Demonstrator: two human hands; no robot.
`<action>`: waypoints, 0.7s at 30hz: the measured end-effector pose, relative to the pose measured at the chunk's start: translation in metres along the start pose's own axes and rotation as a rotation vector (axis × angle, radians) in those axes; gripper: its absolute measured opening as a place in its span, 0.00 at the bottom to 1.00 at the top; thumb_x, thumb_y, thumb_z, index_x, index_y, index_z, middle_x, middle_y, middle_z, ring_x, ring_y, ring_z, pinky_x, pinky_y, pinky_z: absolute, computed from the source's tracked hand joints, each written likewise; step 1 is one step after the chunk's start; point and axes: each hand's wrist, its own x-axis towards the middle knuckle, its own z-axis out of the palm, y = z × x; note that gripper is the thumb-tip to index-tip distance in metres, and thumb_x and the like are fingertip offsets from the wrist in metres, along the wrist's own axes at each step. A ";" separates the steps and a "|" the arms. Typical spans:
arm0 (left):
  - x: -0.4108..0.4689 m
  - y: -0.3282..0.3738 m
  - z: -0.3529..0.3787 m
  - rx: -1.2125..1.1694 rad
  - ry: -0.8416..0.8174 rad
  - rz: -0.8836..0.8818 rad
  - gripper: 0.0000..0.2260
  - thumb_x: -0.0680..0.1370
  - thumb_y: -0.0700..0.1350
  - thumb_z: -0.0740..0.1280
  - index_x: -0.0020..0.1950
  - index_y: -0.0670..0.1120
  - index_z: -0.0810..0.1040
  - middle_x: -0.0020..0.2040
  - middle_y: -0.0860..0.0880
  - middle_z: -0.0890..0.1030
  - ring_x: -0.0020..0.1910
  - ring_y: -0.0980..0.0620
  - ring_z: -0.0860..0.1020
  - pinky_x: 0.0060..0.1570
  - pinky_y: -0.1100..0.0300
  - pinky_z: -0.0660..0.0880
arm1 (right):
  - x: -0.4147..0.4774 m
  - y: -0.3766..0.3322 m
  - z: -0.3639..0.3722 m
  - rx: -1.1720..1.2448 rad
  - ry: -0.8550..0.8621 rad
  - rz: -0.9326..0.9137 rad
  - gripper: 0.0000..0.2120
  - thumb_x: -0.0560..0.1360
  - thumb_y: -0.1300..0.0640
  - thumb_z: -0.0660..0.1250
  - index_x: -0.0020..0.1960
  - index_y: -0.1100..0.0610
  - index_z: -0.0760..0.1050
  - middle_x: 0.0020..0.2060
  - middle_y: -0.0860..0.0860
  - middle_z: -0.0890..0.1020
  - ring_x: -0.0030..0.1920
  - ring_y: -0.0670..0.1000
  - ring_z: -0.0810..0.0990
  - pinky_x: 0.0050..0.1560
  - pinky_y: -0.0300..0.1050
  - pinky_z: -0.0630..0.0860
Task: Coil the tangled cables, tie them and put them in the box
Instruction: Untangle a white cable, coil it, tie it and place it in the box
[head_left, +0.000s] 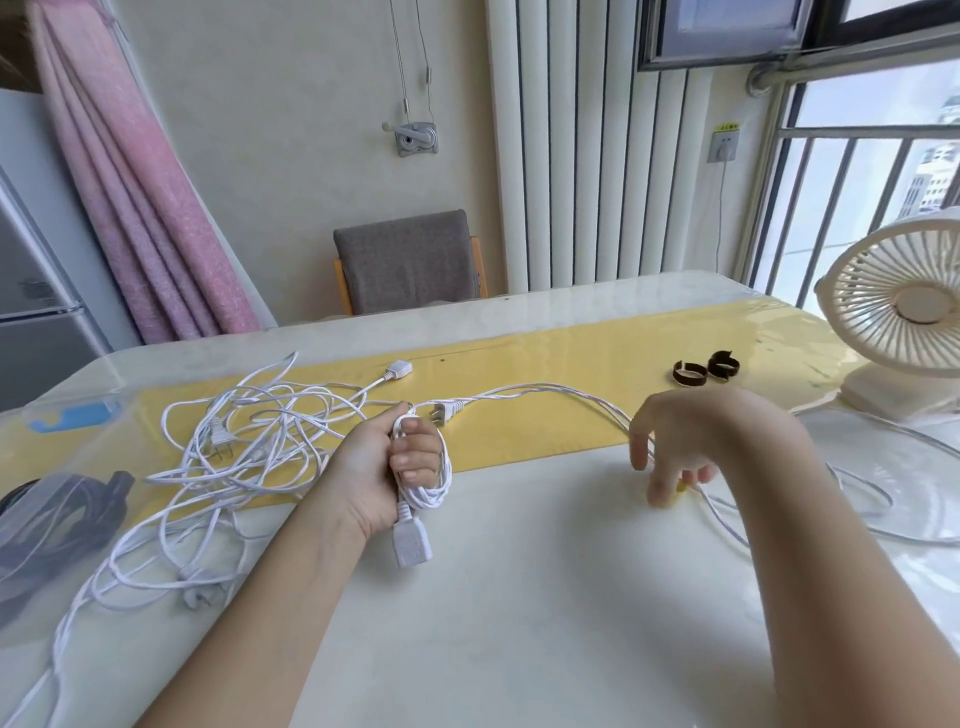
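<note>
Over at the left edge sits the clear plastic box (62, 480), and there's already something in it: dark cable shows through the wall, though the strands blur together and I can't count them. Just behind it lies a clear plastic piece with a blue part (72, 415).

Centre stage, the left hand (384, 467) has its fingers curled tight round a small coil of white cable (431, 488), the loops wrapped round the fingers. One socket end (413, 545) hangs from the bottom of the fist. From the coil the line runs right, across the yellow strip (545, 364) of the table (519, 597), and passes under the right hand (675, 447). That hand is palm down with fingers drooping onto the cable. Whether it is pinching the cable or only touching it, I can't tell. The hands are well apart, with the cable running between them.

Left of the coil, the white tangle (244, 441) sprawls on the table and spills towards the near edge.

- Pronged plugs: three in all. One is in the tangle (221, 441), one is just beyond the left hand (444, 413), and a blurred one lies near the front (200, 597).
- Socket ends: two, the hanging one and a second (399, 370) out on the yellow strip.
- Ties: two dark straps, each curled into a ring, side by side on the strip at (690, 374) and (723, 364).

One white desk fan (904, 312) stands at the far right, and one grey chair (410, 260) sits behind the table.
</note>
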 end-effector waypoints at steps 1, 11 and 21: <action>0.000 -0.002 0.001 0.018 0.007 -0.006 0.20 0.77 0.51 0.56 0.26 0.47 0.66 0.19 0.54 0.61 0.13 0.58 0.60 0.14 0.66 0.58 | 0.003 -0.001 0.001 -0.018 -0.022 -0.004 0.20 0.67 0.55 0.77 0.58 0.54 0.77 0.31 0.48 0.78 0.34 0.48 0.78 0.44 0.39 0.76; -0.006 -0.001 0.006 0.154 0.000 -0.084 0.23 0.79 0.54 0.54 0.26 0.47 0.66 0.18 0.53 0.60 0.13 0.58 0.60 0.13 0.66 0.56 | 0.018 0.012 -0.004 0.853 0.193 -0.556 0.08 0.69 0.66 0.73 0.44 0.57 0.77 0.34 0.51 0.79 0.27 0.47 0.70 0.30 0.35 0.68; -0.017 -0.006 0.017 0.525 -0.142 -0.207 0.19 0.73 0.56 0.57 0.26 0.48 0.64 0.16 0.53 0.59 0.12 0.59 0.58 0.15 0.68 0.49 | 0.103 0.026 0.025 0.958 0.810 0.069 0.15 0.71 0.66 0.67 0.58 0.60 0.77 0.54 0.61 0.80 0.51 0.59 0.79 0.49 0.46 0.74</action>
